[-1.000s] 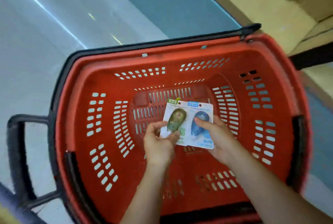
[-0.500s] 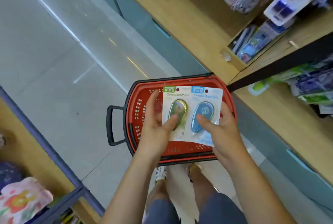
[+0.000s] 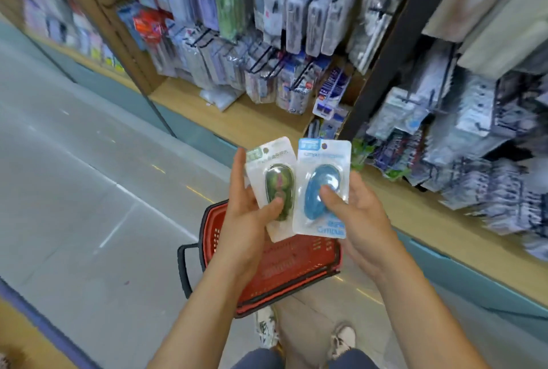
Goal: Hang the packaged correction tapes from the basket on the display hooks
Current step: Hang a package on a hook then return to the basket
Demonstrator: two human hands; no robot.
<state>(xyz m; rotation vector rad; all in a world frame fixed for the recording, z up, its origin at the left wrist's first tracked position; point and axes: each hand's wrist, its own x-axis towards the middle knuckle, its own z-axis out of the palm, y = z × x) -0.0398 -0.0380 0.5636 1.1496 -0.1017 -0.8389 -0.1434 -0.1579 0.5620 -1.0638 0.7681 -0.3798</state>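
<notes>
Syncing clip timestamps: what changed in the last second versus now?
Both packs rose out of the red plastic basket toward the black display hooks. The green correction-tape blister pack now tilts left, its edge behind the blue correction-tape blister pack. Unchanged: left hand holds the green one, right hand the blue one, thumbs on the blisters.

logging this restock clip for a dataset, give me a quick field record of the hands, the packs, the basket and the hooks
left hand: grips green correction tape pack, thumb on its blister
right hand: grips blue correction tape pack, thumb on its blister
packs: side by side, the blue one's edge overlapping the green one
basket: red, on the floor below the hands
display hooks: black, ahead, already loaded, blurred
hung yet: no, both packs in hand
</notes>
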